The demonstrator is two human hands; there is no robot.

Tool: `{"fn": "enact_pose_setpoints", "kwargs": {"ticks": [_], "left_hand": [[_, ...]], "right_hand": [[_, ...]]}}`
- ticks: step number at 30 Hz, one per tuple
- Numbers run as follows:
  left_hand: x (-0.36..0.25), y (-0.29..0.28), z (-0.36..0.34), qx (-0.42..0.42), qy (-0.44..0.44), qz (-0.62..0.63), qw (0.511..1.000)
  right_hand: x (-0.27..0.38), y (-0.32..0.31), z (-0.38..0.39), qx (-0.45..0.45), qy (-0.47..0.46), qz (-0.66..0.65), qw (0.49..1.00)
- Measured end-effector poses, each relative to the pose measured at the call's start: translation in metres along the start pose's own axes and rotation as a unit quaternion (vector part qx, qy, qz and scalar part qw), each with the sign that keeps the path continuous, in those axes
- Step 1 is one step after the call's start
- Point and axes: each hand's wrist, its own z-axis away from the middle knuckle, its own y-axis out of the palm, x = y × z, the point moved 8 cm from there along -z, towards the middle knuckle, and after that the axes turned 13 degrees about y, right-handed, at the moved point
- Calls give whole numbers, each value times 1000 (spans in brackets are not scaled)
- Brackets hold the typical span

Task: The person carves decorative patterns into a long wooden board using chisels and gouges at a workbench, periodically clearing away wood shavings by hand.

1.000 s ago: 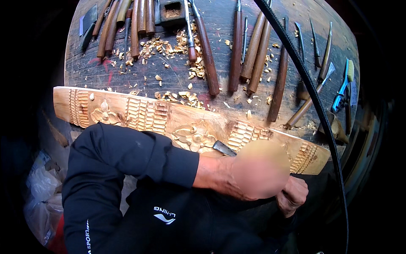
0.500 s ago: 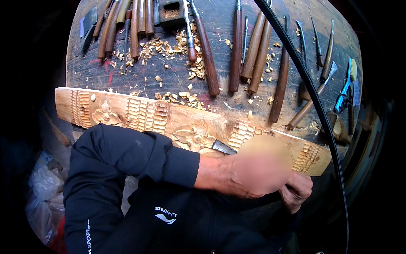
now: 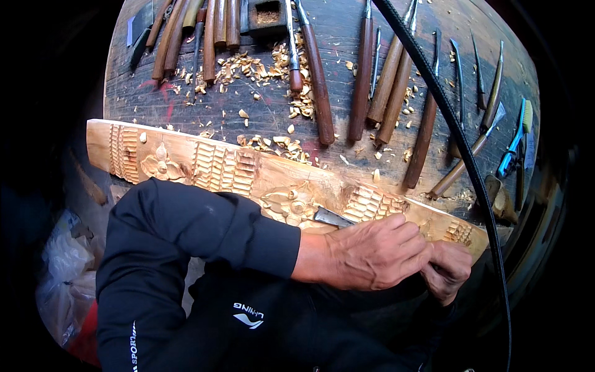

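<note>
A long pale wooden board (image 3: 313,177), carved with flowers and rows of scalloped notches, lies along the near table edge. My left arm reaches across its front. My left hand (image 3: 369,254) is closed over a carving chisel (image 3: 333,217), whose flat metal blade points left and rests by the middle carved flower (image 3: 290,201). The chisel's handle is hidden beneath this hand. Against its fingertips, on the right, my right hand (image 3: 447,270) is curled into a fist at the board's near edge. What lies inside the right fist cannot be seen.
Several wooden-handled chisels (image 3: 316,80) lie across the dark worktable (image 3: 242,102), among scattered wood shavings (image 3: 257,68). A dark block with a square hollow (image 3: 268,15) stands at the back. A blue brush (image 3: 514,142) is at right. A black cable (image 3: 455,124) crosses the view.
The board, tools and both hands appear slightly farther right in the view, the table tools also a little lower. The chisel blade stays by the middle flower; both hands keep their closed grip.
</note>
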Motion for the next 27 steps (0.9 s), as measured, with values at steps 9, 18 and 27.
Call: {"fn": "enact_pose_setpoints", "kwargs": {"ticks": [9,18,27], "left_hand": [[4,-12,0,-74,-2,-78,994],[-14,-13,0,-51,76,-24,996],[-19,-2,3,-26,116,15,993]], "right_hand": [[5,4,-16,6,-58,10,998],[21,-2,17,14,19,35,999],[17,12,47,-91,44,-27,995]]}}
